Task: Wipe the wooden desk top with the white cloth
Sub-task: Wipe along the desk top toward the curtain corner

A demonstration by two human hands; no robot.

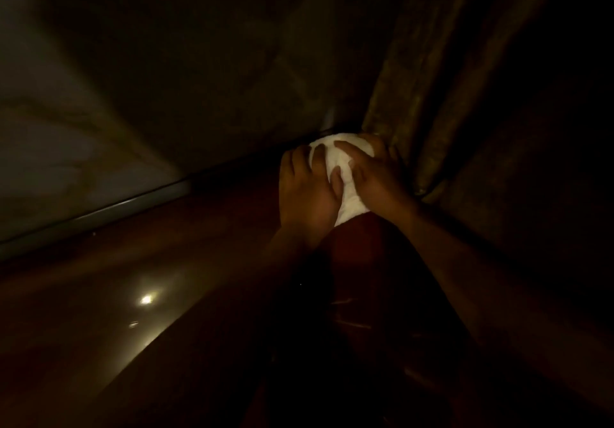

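The room is dim. A bunched white cloth (345,158) lies on the glossy dark wooden desk top (186,261), pushed into the far corner where the wall meets a curtain. My left hand (307,191) presses flat on the cloth's left side, fingers spread over it. From the right, my right hand (377,175) covers the cloth, its fingers laid across the top. Both forearms reach forward from the bottom of the view. Most of the cloth is hidden under the hands.
A pale wall (83,122) with a grey trim strip (99,216) runs along the desk's back edge. A heavy patterned curtain (428,79) hangs at the right, touching the desk by the cloth. A lamp's reflection (146,299) glints on the wood at the near left.
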